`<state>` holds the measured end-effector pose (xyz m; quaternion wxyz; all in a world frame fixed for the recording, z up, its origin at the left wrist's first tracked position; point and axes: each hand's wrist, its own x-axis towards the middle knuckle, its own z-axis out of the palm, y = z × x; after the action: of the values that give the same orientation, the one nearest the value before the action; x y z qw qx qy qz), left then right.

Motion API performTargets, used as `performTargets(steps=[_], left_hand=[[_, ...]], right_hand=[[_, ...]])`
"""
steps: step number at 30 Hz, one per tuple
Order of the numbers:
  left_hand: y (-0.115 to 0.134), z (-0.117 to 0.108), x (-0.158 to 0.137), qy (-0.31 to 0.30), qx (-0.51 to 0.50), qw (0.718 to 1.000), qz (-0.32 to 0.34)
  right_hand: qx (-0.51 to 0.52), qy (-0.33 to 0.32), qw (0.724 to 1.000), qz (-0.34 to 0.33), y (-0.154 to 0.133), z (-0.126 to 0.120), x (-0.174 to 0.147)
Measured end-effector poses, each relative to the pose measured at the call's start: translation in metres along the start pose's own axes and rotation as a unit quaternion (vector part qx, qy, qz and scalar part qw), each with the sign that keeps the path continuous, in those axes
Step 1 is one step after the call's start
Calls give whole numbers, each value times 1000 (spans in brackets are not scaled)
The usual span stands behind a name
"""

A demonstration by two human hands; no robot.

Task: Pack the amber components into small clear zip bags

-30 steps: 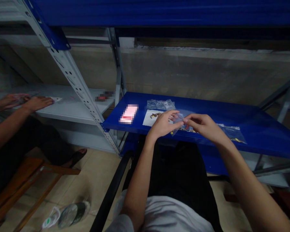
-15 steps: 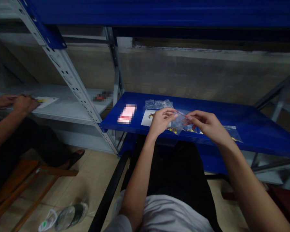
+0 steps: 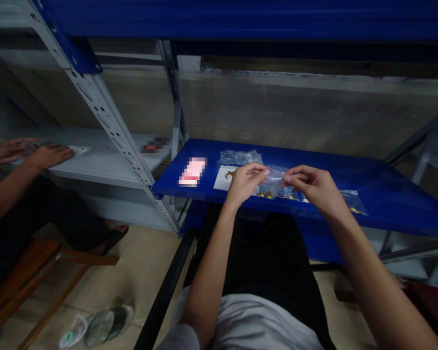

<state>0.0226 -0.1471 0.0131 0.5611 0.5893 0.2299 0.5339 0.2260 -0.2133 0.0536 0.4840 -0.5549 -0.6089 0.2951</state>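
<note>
Between my two hands hangs a clear zip bag (image 3: 272, 187) with a reddish seal strip along its top and small yellow and brown pieces at its bottom. My left hand (image 3: 246, 181) pinches the top edge at the left end. At the right end, my right hand (image 3: 310, 182) grips the same edge between thumb and fingers. Just left of the bag, partly behind my left hand, lies a white sheet of paper (image 3: 222, 181) with a few small brown and yellow pieces (image 3: 229, 174) on it. Other filled bags lie partly hidden under my right hand.
Clear bags (image 3: 241, 156) lie at the back of the blue shelf (image 3: 368, 177). A filled bag (image 3: 355, 204) is at the right, a blurred pink-white item (image 3: 192, 172) at the left. Beyond the grey post (image 3: 105, 116), a co-worker's hands (image 3: 45, 154) are over a grey shelf.
My hands have drawn the bag's top edge straighter, and the bag hangs more upright with its pieces gathered at the bottom. The co-worker's hand has shifted right over their paper.
</note>
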Motion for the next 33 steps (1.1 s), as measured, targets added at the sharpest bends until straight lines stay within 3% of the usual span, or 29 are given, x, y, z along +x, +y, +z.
performTargets(steps=[11, 19, 24, 33], left_hand=[[-3, 2, 0, 10, 56, 997, 44], [-1, 9, 0, 26, 125, 989, 75], [-1, 15, -1, 37, 128, 989, 60], [0, 25, -1, 25, 69, 996, 43]], right_hand=[[-21, -5, 1000, 8, 1, -5, 3], [-24, 29, 999, -26, -1, -13, 2], [-12, 55, 998, -39, -7, -9, 0], [38, -29, 999, -10, -14, -2, -3]])
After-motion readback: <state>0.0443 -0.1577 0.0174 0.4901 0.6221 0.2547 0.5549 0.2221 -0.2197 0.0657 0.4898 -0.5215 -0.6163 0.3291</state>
